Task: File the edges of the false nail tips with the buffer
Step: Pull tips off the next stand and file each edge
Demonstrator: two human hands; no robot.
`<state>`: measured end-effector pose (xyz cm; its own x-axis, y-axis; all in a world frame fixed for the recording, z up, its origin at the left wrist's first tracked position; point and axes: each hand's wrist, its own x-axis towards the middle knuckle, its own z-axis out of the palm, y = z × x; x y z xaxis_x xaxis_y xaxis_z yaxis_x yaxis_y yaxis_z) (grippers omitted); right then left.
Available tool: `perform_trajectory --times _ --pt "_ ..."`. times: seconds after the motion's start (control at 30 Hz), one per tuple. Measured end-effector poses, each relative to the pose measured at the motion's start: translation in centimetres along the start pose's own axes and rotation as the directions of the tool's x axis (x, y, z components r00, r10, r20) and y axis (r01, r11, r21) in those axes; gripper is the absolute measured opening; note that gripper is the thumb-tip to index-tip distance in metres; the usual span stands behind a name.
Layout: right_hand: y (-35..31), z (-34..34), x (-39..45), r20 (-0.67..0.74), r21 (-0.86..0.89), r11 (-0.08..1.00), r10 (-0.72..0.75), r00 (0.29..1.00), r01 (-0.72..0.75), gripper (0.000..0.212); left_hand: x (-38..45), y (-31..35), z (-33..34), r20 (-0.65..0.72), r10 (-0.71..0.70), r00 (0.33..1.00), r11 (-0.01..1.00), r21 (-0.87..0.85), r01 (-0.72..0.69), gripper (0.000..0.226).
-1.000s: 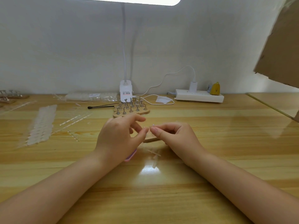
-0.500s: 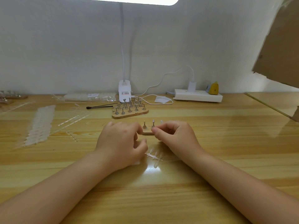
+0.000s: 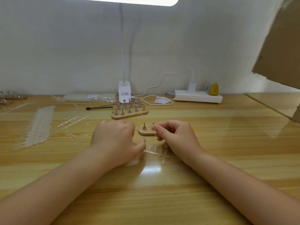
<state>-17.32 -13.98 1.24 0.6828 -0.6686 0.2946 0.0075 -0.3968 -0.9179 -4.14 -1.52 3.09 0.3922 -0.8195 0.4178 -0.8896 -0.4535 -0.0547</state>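
My right hand pinches a clear false nail tip between thumb and forefinger, right at the second peg of a small wooden stand. My left hand rests knuckles up on the table to the left of the stand, fingers curled under. A pale pink end of the buffer shows below its heel. A strip of clear nail tips lies on the table between my two hands.
A larger wooden stand with several metal pegs sits behind my hands, with a black tool to its left. Sheets of nail tips lie at the left. A lamp base and a power strip stand along the wall.
My hands, which met over the small stand, have parted. The left hand drew back to the left and lowered to the table; the right hand stays at the stand's pegs.
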Motion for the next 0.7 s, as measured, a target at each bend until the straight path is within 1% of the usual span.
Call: perform_trajectory --times 0.03,0.07,0.13,0.17,0.23,0.27,0.3,0.33,0.37,0.4,0.43,0.47,0.5,0.53,0.57,0.63,0.7 --pt "0.0 0.0 0.0 0.002 0.009 1.0 0.009 1.0 -0.009 0.009 0.2 -0.2 -0.3 0.095 -0.041 0.995 0.996 0.088 0.033 0.051" --pt "0.0 0.1 0.0 0.003 0.016 1.0 0.016 1.0 -0.016 0.008 0.3 -0.3 -0.5 0.196 -0.084 0.977 0.992 0.114 0.063 0.052" --pt "0.0 0.1 0.0 0.005 0.037 0.999 0.026 1.0 -0.027 0.008 0.3 -0.5 -1.0 0.367 -0.13 0.921 0.991 0.036 0.126 0.045" --pt "0.0 0.0 0.0 0.005 0.053 0.998 0.032 0.999 -0.033 0.008 0.3 -0.6 -1.2 0.426 -0.13 0.895 0.989 -0.007 0.147 0.037" --pt "-0.2 0.0 0.1 0.009 0.104 0.993 0.054 0.998 -0.055 0.009 0.6 -0.9 -1.7 0.506 -0.116 0.855 0.986 -0.044 0.16 0.027" --pt "-0.2 0.0 0.1 0.013 0.139 0.988 0.069 0.998 -0.07 0.011 0.8 -1.0 -1.9 0.524 -0.113 0.844 0.987 -0.043 0.158 0.027" --pt "-0.2 0.0 0.1 0.018 0.175 0.981 0.084 0.996 -0.086 0.013 0.9 -1.2 -2.0 0.514 -0.115 0.85 0.986 -0.048 0.162 0.027" --pt "-0.2 0.0 0.2 0.027 0.206 0.973 0.099 0.995 -0.103 0.015 1.0 -1.4 -2.0 0.469 -0.122 0.875 0.981 -0.075 0.177 0.027" --pt "-0.2 0.0 0.2 0.038 0.231 0.966 0.112 0.993 -0.118 0.017 1.2 -1.5 -1.8 0.379 -0.129 0.916 0.97 -0.142 0.195 0.024" --pt "-0.2 0.0 0.2 0.054 0.254 0.958 0.123 0.991 -0.133 0.019 1.2 -1.5 -1.6 0.25 -0.135 0.959 0.947 -0.254 0.199 0.021" --pt "-0.1 0.0 0.2 0.072 0.279 0.949 0.131 0.989 -0.146 0.02 1.1 -1.4 -1.4 0.099 -0.126 0.987 0.905 -0.395 0.155 0.019" --pt "-0.1 0.1 0.2 0.091 0.306 0.939 0.136 0.987 -0.158 0.019 1.0 -1.0 -1.3 -0.055 -0.098 0.994 0.845 -0.532 0.054 0.018" --pt "-0.1 0.1 0.2 0.108 0.333 0.928 0.135 0.985 -0.164 0.017 0.9 -0.6 -1.1 -0.184 -0.054 0.981 0.78 -0.621 -0.074 0.019" --pt "-0.1 0.2 0.3 0.123 0.357 0.919 0.131 0.984 -0.167 0.014 0.7 -0.3 -0.9 -0.281 0.003 0.96 0.736 -0.649 -0.192 0.019" --pt "0.0 0.2 0.3 0.14 0.376 0.911 0.125 0.982 -0.17 0.012 0.5 0.1 -0.7 -0.354 0.063 0.933 0.719 -0.633 -0.288 0.021" --pt "0.0 0.1 0.3 0.185 0.4 0.898 0.115 0.976 -0.182 0.011 0.0 0.6 0.0 -0.435 0.164 0.886 0.722 -0.559 -0.408 0.025" --pt "0.0 0.0 0.4 0.236 0.404 0.892 0.111 0.965 -0.201 0.014 -0.2 0.7 0.6 -0.445 0.217 0.869 0.742 -0.503 -0.443 0.025"
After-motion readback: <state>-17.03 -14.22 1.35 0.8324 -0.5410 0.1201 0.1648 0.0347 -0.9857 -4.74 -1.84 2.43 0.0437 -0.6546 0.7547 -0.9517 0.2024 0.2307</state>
